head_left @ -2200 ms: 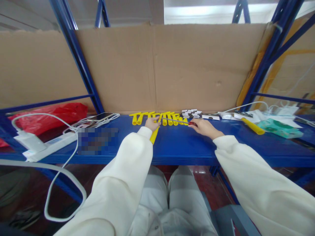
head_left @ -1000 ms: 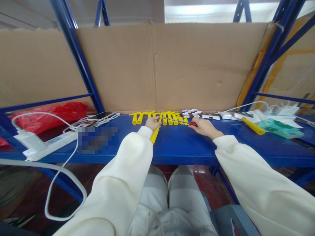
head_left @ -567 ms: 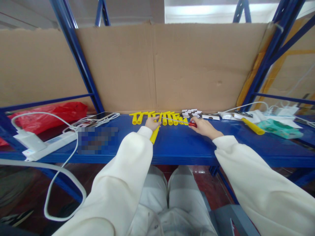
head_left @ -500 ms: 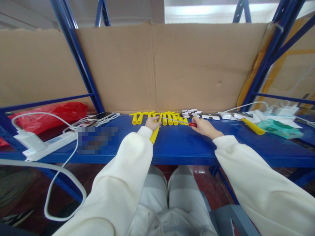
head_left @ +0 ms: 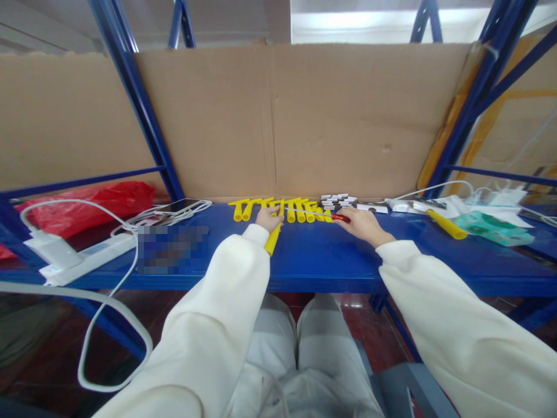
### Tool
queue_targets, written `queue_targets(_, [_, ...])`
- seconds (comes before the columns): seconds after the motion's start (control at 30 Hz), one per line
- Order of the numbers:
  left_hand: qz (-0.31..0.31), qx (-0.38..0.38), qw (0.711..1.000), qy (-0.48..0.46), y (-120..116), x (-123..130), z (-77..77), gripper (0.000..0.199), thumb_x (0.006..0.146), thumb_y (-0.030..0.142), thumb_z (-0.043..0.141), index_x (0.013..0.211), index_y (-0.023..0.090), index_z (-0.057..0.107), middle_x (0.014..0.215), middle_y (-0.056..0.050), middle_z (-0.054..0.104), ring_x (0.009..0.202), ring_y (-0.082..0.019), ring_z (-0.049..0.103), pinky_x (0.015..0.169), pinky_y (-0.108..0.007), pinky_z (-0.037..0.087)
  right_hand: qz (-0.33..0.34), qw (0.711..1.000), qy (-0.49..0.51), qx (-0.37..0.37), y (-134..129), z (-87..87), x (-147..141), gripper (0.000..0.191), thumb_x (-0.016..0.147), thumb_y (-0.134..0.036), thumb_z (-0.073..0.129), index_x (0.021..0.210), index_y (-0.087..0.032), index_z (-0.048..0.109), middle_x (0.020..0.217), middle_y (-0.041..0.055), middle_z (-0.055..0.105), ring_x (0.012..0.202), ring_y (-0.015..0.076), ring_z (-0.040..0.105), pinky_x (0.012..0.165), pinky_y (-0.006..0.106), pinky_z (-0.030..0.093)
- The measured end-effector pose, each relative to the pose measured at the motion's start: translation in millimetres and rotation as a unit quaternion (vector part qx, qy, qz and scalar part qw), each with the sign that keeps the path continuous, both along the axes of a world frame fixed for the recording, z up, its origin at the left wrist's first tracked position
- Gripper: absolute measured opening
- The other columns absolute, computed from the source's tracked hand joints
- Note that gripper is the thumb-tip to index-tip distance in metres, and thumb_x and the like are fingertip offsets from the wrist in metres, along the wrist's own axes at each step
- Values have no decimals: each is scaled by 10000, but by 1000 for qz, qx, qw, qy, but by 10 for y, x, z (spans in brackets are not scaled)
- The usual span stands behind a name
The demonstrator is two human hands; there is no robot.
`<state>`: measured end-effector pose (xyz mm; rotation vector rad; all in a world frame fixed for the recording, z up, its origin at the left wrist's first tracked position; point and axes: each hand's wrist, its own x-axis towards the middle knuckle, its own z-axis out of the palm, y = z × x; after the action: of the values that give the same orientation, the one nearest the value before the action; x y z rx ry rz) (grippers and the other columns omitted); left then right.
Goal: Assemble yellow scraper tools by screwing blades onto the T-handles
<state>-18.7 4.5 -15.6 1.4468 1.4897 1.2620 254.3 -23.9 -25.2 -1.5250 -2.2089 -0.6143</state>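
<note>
My left hand [head_left: 268, 218] is closed around a yellow T-shaped plastic tool [head_left: 273, 240], whose tubular handle points down toward the desk's front edge. In my right hand [head_left: 360, 225] is a screwdriver [head_left: 341, 218] with a red handle, gripped by the fingers. Its long metal shaft runs left to the upper part of the yellow tool; the exact contact at the tip is too small to tell. Behind and between the hands lies a row of several similar yellow T-shaped tools [head_left: 300, 212]. Small white-and-black pieces [head_left: 337, 201] are stacked just behind my right hand.
The blue desk [head_left: 322, 255] backs onto a cardboard panel [head_left: 348, 116]. Leftward lie a white power strip [head_left: 91, 258], cables, a phone [head_left: 185, 205] and a red plastic bag [head_left: 96, 203]. To the right are another yellow tool [head_left: 446, 224], a green packet [head_left: 494, 227] and white papers.
Both hands stay almost in place. The screwdriver's red handle has turned slightly in my right fingers. The yellow tool remains in my left hand.
</note>
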Motion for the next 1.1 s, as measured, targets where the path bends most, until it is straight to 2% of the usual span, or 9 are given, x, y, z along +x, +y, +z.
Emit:
queue_targets(0.23, [0,0,1000,10,5,2,-3,461,764,16,655,1221,72,636,597,-43,676,617,-198,708,689,-383,610,12,999,27,-22,47,-20,24,275,892,-395,581,1054,-190,669,975,103,752,838,244,688,668,284,433])
queue_targets(0.37, [6,7,1000,9,-25,14,15,441,768,-3,640,1204,60,644,546,-26,637,550,-184,682,663,-376,609,11,999,34,-25,74,-42,45,258,851,-278,606,1092,-187,607,926,93,745,770,237,679,644,278,417])
queue_targets(0.47, [9,10,1000,17,-52,21,33,426,783,-8,622,1203,62,649,527,-11,616,534,-175,674,666,-371,609,23,999,15,-21,78,-42,55,162,846,-221,572,1003,-196,605,890,86,734,734,222,658,619,269,388])
queue_targets(0.6, [14,10,1000,17,-60,20,45,422,758,-8,638,1172,69,666,535,-14,626,571,-192,696,667,-360,608,54,998,-1,7,66,-33,58,82,853,-238,548,890,-204,613,866,85,722,731,212,631,608,270,354])
queue_targets(0.9, [16,3,1000,20,-8,1,15,481,751,-4,651,1225,79,645,538,-14,639,581,-193,702,682,-354,605,44,998,0,37,41,-41,56,196,892,-313,529,929,-201,685,947,90,747,822,227,658,622,284,363])
queue_targets(1.1, [7,-7,1000,23,-6,-5,19,465,776,17,643,1236,82,639,638,-54,700,648,-209,724,685,-352,605,32,999,9,11,29,-36,48,259,920,-339,508,1035,-190,686,1004,101,755,857,239,679,662,290,409])
